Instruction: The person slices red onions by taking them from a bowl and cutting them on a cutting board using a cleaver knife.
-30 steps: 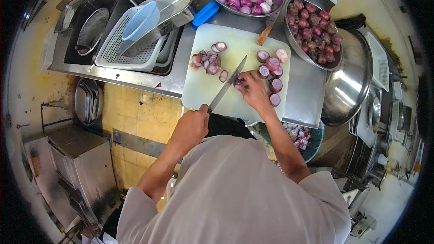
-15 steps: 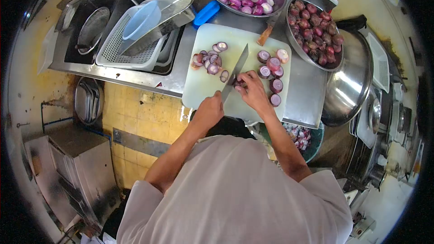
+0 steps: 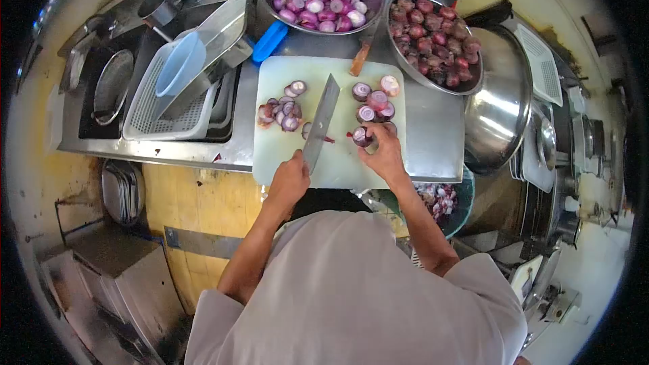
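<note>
My left hand (image 3: 291, 177) is closed round the handle of a knife (image 3: 320, 123), whose broad blade points away from me over the white cutting board (image 3: 324, 172). Close to the blade lie small cut bits of onion. With my right hand (image 3: 385, 153) I pinch a red onion (image 3: 361, 136) with a cut face, at the near end of a group of trimmed onions (image 3: 377, 100). Left of the knife is a loose pile of onion slices (image 3: 284, 111), with a few round slices (image 3: 297, 86) just beyond it.
Behind the board stand a bowl of peeled onions (image 3: 324, 0) and a bowl of unpeeled ones (image 3: 433, 40). A wooden-handled knife (image 3: 361, 59) and a blue-handled object (image 3: 270, 42) lie near the board. Left is a sink with a white basket (image 3: 169, 130); below right, a peelings tub (image 3: 466, 199).
The knife has moved left, away from my right hand. My right hand has left the spot beside the blade and taken hold of an onion in the right-hand group. The view has shifted.
</note>
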Motion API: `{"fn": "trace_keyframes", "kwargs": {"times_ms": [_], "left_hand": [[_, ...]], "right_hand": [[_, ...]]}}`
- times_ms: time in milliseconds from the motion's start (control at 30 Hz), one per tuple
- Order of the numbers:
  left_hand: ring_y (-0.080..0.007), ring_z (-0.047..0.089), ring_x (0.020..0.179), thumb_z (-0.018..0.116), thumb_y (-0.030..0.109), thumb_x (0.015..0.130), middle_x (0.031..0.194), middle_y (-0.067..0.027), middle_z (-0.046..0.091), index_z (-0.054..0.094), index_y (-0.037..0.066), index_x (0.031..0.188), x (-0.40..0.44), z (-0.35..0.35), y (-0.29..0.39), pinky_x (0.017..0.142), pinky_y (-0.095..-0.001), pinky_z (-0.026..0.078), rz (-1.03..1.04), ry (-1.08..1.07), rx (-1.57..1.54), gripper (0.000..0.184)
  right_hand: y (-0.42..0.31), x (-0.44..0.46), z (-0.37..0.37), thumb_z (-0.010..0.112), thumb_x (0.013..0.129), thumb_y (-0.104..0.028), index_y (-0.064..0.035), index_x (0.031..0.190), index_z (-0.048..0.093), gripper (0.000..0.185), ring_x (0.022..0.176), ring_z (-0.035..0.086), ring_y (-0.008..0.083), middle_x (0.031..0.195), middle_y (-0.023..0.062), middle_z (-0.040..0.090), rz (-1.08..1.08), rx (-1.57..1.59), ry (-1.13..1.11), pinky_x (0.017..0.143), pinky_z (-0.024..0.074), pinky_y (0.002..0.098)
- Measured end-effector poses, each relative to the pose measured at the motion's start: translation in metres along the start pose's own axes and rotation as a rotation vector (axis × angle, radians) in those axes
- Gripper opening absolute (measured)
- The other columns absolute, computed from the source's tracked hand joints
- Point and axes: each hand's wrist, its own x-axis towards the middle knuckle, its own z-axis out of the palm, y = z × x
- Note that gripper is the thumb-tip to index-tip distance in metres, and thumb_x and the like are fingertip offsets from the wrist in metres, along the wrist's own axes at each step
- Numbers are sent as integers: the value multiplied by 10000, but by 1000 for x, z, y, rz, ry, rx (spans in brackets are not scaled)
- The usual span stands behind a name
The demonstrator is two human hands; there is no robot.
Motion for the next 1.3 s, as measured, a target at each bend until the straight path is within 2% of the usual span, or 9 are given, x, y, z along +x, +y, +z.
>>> {"fn": "trace_keyframes", "kwargs": {"times_ms": [133, 300, 600, 833, 867, 933, 1000, 1133, 1300], "left_hand": [[-521, 667, 825, 573, 60, 941, 804, -338, 664, 542, -71, 1071, -10, -9, 9, 753, -595, 521, 95, 52, 125, 187], [-520, 663, 762, 580, 78, 959, 770, -332, 656, 556, -65, 1079, -19, -4, -3, 695, -597, 523, 139, 115, 93, 188], [-540, 631, 766, 597, 86, 965, 733, -324, 632, 547, -39, 1023, -38, -15, 15, 665, -609, 483, 98, 77, 12, 147], [-561, 607, 749, 600, 94, 971, 798, -333, 620, 549, -43, 965, -53, -19, -30, 676, -575, 489, 149, 123, -102, 146], [-556, 608, 712, 600, 94, 966, 763, -320, 618, 544, -55, 965, -55, -42, -1, 641, -559, 496, -133, 5, -197, 160], [-552, 615, 712, 596, 88, 963, 754, -321, 622, 542, -58, 966, -42, -38, -18, 633, -562, 495, -110, 66, -185, 156], [-537, 640, 738, 585, 70, 951, 733, -334, 626, 548, -53, 981, -32, -31, -32, 639, -583, 490, 42, 206, -88, 132], [-537, 643, 750, 577, 63, 948, 744, -343, 627, 548, -51, 987, -37, -46, -1, 659, -605, 487, 61, 198, -17, 123], [-531, 638, 732, 584, 93, 976, 757, -333, 631, 552, -33, 1046, -56, -55, 21, 635, -590, 482, 93, 194, 90, 148]], "right_hand": [[1, 16, -30, 793, 658, -33, -49, 1156, 625, 526, 955, 630, 353, 970, 129, 661, -61, -135, 15, 889, 508, 470], [60, 114, -91, 739, 764, -34, -57, 1006, 707, 245, 940, 670, 379, 988, 167, 717, -102, -173, 435, 894, 529, 472], [254, 251, -94, 831, 766, -278, -108, 1232, 667, 522, 1000, 702, 391, 1002, 184, 742, 205, -566, 36, 898, 547, 480], [125, 220, -121, 869, 796, -175, -38, 1217, 653, 494, 977, 722, 229, 1079, 123, 760, 242, 8, 186, 875, 558, 342], [87, 201, -117, 864, 809, -149, -30, 1199, 651, 460, 960, 712, 178, 1063, 102, 759, 227, 173, 182, 859, 557, 309], [50, 166, -90, 863, 808, -114, -41, 1206, 648, 458, 921, 697, 127, 1045, 77, 749, 45, 519, 33, 829, 568, 287], [-8, 127, -59, 867, 788, -84, -43, 1209, 646, 478, 818, 703, 112, 1019, 65, 745, 236, 433, -195, 766, 587, 285], [-27, 58, 25, 869, 761, -139, -40, 1208, 629, 516, 1107, 673, 290, 1174, 140, 683, 85, 376, -358, 950, 535, 387], [-33, 42, 48, 856, 742, -23, -15, 1118, 618, 445, 1032, 696, 326, 1139, 151, 634, 8, 208, -296, 829, 637, 395]]}}
